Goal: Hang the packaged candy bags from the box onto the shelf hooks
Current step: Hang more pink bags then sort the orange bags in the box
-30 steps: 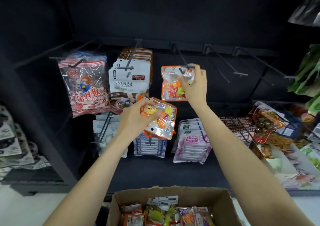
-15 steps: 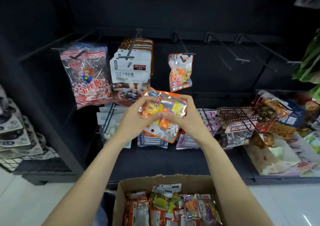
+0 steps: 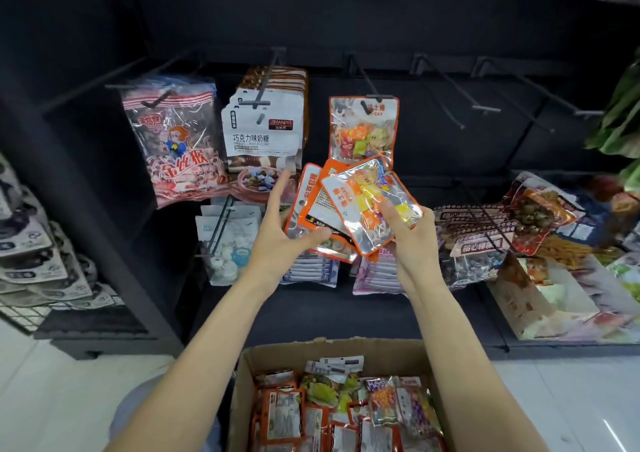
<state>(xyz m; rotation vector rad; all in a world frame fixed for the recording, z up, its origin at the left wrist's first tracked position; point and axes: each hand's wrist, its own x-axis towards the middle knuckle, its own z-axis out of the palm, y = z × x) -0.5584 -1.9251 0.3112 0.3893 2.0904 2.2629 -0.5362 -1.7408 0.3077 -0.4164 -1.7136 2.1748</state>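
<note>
Dim, dark shelving, glare on glossy wrappers, soft blur, wide-angle bending at edges.

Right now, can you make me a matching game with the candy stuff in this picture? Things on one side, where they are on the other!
Things:
1. orange-edged candy bag
2. red-striped monkey bag
3. cardboard box
4. shiny candy bag

Places:
A. held in the right hand
B. on the floor, nearest the person
C. hanging alone on a middle hook
D. hanging on the far left hook

Pairs: 1-C, 2-D, 3-B, 4-A
</note>
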